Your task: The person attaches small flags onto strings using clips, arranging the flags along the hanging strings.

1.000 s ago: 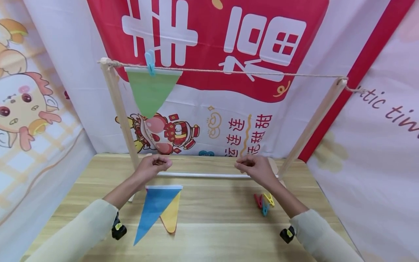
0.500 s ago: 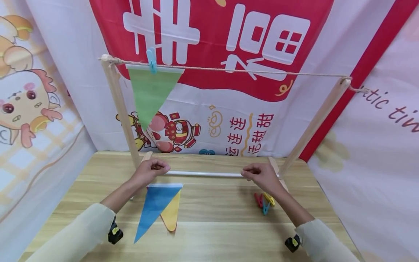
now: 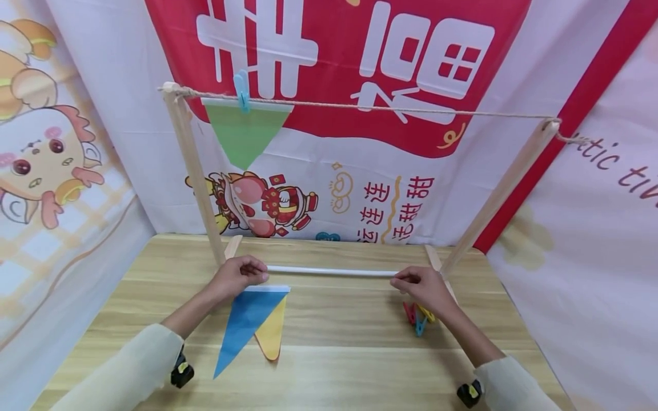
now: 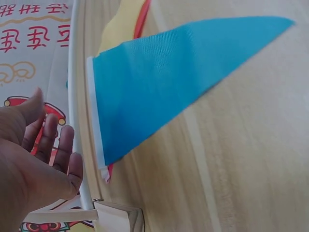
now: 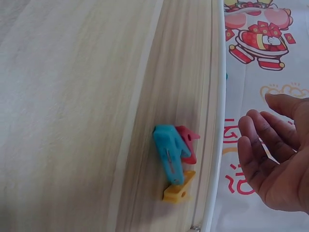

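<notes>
My left hand (image 3: 239, 276) hovers just above the white edge of the blue pennant (image 3: 248, 321). In the left wrist view its fingers are loosely bent, with nothing between them and the thumb. Under the blue pennant a yellow pennant (image 3: 272, 331) shows in part. My right hand (image 3: 420, 288) is held near the red clothespin (image 3: 409, 312), the blue clothespin (image 5: 169, 152) and the yellow clothespin (image 5: 178, 187); its fingers curve loosely around nothing. A green pennant (image 3: 245, 131) hangs from the string (image 3: 360, 107) by a light blue clothespin (image 3: 241, 91).
Two wooden posts, a left post (image 3: 194, 171) and a right post (image 3: 504, 194), carry the string. A white rod (image 3: 329, 270) joins them low down, behind my hands. Printed cloth (image 3: 319, 154) rises behind the wooden table (image 3: 349, 371).
Both hands have come down a little, and the right one has shifted right, towards the clothespins. The green pennant's lower tip has swung. The view has shifted slightly.
</notes>
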